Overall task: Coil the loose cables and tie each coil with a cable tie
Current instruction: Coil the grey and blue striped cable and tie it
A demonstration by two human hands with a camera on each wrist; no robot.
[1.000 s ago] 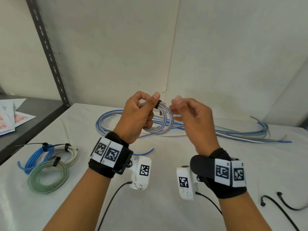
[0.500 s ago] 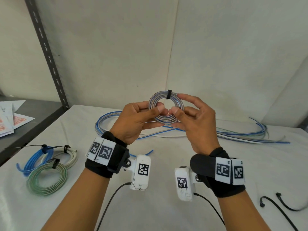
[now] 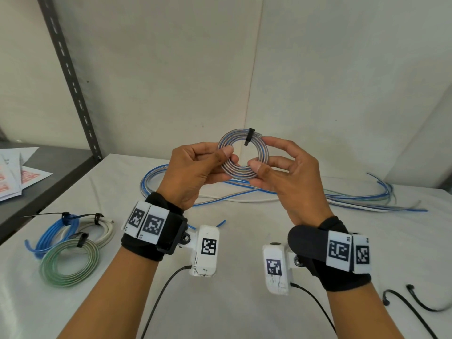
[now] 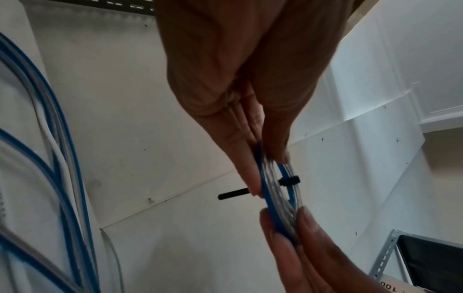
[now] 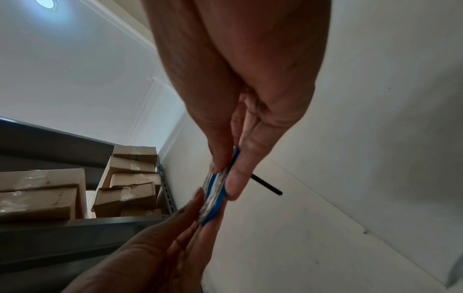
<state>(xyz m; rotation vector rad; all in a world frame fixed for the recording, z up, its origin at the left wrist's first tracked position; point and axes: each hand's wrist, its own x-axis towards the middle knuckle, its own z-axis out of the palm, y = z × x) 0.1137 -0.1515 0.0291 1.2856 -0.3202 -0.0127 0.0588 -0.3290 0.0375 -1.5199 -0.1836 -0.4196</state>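
Note:
Both hands hold a small clear-and-blue cable coil upright above the white table. A black cable tie wraps its top; the tie's tail sticks out behind the coil. My left hand pinches the coil's left side between thumb and fingers. At the coil's right and lower side, my right hand pinches it too. The wrist views show the coil edge-on between the fingertips. Loose blue, white and clear cables lie on the table behind the hands.
Three tied coils, blue, white and green, lie at the front left. Two black cable ties lie at the front right. A grey shelf with papers stands left, and white walls close the back.
A second ago the left hand alone held the coil. The right hand then took hold too, and the coil now stands upright, facing me, a little higher.

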